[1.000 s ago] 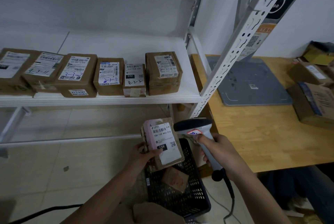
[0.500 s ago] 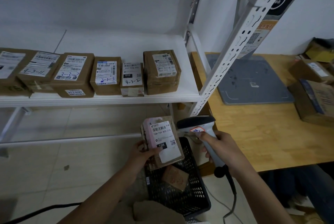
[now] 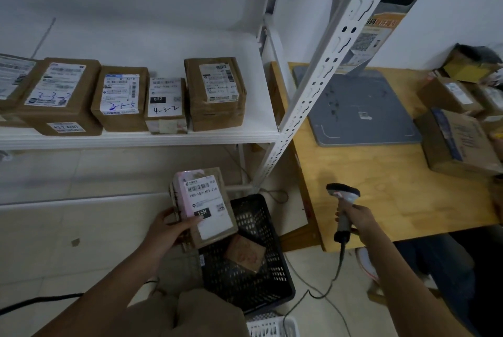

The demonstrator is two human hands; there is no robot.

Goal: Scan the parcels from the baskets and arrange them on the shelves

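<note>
The left grip (image 3: 166,230) held the parcel (image 3: 202,206) just above the black basket (image 3: 283,282), thumb on the label. The label read "15H-159-A03-210" and "15H". One small brown box (image 3: 245,253) lay inside the basket. The right grip (image 3: 356,221) was closed round the scanner (image 3: 343,197) handle, right of the basket, over the desk (image 3: 394,173) edge. On the shelf (image 3: 136,139) above the basket, the 2-1-5 box (image 3: 119,98) and the 4-3-2 box (image 3: 166,105) carried those handwritten codes; the latter also showed "032".

Matt cardboard parcel (image 3: 202,207) with paper label, black plastic basket (image 3: 261,263), wooden table (image 3: 386,173), white metal shelf (image 3: 136,138)
</note>
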